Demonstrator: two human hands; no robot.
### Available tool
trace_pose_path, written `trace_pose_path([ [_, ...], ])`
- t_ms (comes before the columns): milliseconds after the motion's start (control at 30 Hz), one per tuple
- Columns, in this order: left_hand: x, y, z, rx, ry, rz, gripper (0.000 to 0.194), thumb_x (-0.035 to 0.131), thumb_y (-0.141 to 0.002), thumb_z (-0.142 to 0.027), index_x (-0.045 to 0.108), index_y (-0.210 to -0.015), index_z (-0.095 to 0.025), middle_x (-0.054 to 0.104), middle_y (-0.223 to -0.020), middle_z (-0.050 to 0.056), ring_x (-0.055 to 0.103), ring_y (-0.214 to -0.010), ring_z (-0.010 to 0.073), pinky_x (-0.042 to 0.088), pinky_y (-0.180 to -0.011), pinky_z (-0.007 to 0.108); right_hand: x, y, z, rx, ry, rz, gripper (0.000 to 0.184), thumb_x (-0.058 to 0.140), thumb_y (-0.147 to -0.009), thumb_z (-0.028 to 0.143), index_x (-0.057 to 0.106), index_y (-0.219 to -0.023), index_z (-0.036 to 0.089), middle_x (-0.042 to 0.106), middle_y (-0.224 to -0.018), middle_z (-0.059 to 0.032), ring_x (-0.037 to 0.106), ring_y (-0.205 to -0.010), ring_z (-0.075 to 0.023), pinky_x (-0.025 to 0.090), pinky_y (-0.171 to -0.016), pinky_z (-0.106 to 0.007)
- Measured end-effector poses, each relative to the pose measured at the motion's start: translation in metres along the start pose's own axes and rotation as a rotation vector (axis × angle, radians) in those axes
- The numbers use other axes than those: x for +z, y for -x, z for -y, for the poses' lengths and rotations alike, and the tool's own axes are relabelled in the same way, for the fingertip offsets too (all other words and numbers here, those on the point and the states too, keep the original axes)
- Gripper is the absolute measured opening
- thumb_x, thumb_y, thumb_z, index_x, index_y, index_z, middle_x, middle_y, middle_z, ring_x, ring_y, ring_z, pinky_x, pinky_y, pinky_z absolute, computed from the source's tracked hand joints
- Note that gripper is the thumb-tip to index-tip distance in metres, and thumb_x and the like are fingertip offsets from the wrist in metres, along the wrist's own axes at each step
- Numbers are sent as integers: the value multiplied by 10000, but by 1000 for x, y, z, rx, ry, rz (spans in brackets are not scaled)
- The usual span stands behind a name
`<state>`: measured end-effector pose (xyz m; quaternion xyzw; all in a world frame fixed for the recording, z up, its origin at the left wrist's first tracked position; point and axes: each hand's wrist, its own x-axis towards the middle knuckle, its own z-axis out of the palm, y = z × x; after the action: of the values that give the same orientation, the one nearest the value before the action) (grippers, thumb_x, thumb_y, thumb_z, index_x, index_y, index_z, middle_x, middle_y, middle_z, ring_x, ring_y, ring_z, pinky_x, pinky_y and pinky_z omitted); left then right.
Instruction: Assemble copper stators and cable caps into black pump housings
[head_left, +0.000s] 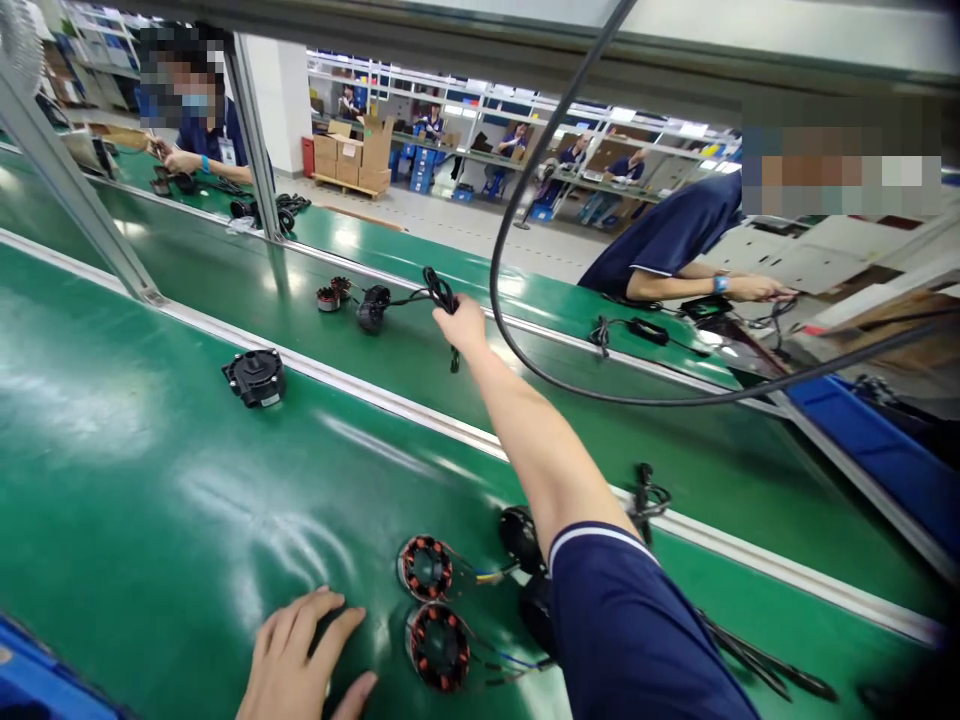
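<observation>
Stretched far forward over the middle green strip, my right hand (463, 325) is closed on a bundled black cable (437, 287). The cable runs left to a black round motor part (373, 308), beside which lies a copper-wound stator (330, 296). My left hand (304, 650) hovers or rests low over the near green bench, fingers apart and holding nothing. Just right of it lie two ring-shaped stators, an upper one (426, 568) and a lower one (439, 646), with coloured wires. Black round parts (519, 537) by them are partly hidden behind my right arm.
A black blower-like housing (256, 377) sits near the white rail (390, 400). A thick black cable (499, 290) loops down in front of me. Co-workers handle parts across the line at left and right. Metal posts (259, 140) and blue bins (885, 450) flank the bench.
</observation>
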<state>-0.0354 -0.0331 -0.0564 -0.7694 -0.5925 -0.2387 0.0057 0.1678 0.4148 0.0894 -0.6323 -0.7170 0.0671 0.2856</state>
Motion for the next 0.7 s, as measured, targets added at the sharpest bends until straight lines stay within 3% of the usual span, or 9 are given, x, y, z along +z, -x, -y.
trace_pose_path([
  [100, -9, -3, -3, -20, 34, 5, 356, 633, -940, -500, 719, -1228, -311, 707, -1228, 94, 668, -1146, 291, 583, -923, 420, -34, -6, 29, -103, -108, -135, 471, 581, -858, 238, 624, -1316, 142, 728, -1196, -99, 671, -1141, -278, 532, -1019, -410],
  [200, -15, -3, -1, -12, 78, 7, 341, 681, -895, -462, 733, -1209, -340, 718, -1216, 78, 694, -1110, 317, 622, -883, 456, -60, 4, 44, -169, -200, -219, 480, 633, -785, 198, 670, -1263, 167, 748, -1128, -71, 687, -1113, -289, 529, -1026, -422],
  [300, -21, -9, 5, -23, 165, -21, 320, 667, -876, -461, 728, -1187, -419, 728, -1199, 48, 724, -1037, 321, 659, -802, 462, -79, 30, 42, -241, -250, -246, 450, 653, -742, 186, 713, -1188, 180, 758, -1089, -58, 698, -1070, -284, 533, -1019, -411],
  [367, -28, -26, 10, -41, 220, -18, 304, 627, -915, -433, 707, -1207, -408, 713, -1219, 44, 725, -1031, 284, 661, -805, 423, -92, 51, 30, -269, -279, -261, 446, 644, -730, 185, 718, -1169, 181, 758, -1082, -54, 700, -1039, -271, 541, -1000, -397],
  [433, -34, -58, 16, -21, 243, 12, 304, 600, -961, -397, 676, -1250, -342, 682, -1243, 56, 709, -1074, 247, 640, -863, 397, -107, 68, 9, -267, -319, -295, 459, 651, -720, 205, 713, -1174, 177, 755, -1088, -56, 701, -1009, -260, 551, -979, -393],
  [533, -36, -134, 26, 48, 208, 25, 376, 592, -981, -458, 631, -1298, -260, 630, -1261, 93, 655, -1173, 263, 574, -981, 445, -128, 86, -38, -218, -367, -382, 495, 712, -701, 271, 696, -1184, 166, 747, -1102, -71, 703, -971, -251, 559, -965, -406],
  [600, -27, -193, 31, 66, 132, 41, 453, 595, -975, -478, 586, -1352, -228, 584, -1302, 124, 612, -1231, 291, 532, -1024, 475, -138, 94, -77, -127, -369, -434, 523, 753, -695, 322, 678, -1185, 157, 738, -1098, -87, 702, -945, -252, 566, -947, -421],
  [700, -1, -273, 34, 28, 41, 41, 553, 621, -951, -453, 524, -1421, -177, 478, -1430, 189, 541, -1302, 328, 475, -1072, 479, -143, 108, -136, 130, -275, -426, 557, 733, -761, 402, 623, -1248, 156, 725, -1101, -106, 702, -921, -248, 592, -873, -420],
])
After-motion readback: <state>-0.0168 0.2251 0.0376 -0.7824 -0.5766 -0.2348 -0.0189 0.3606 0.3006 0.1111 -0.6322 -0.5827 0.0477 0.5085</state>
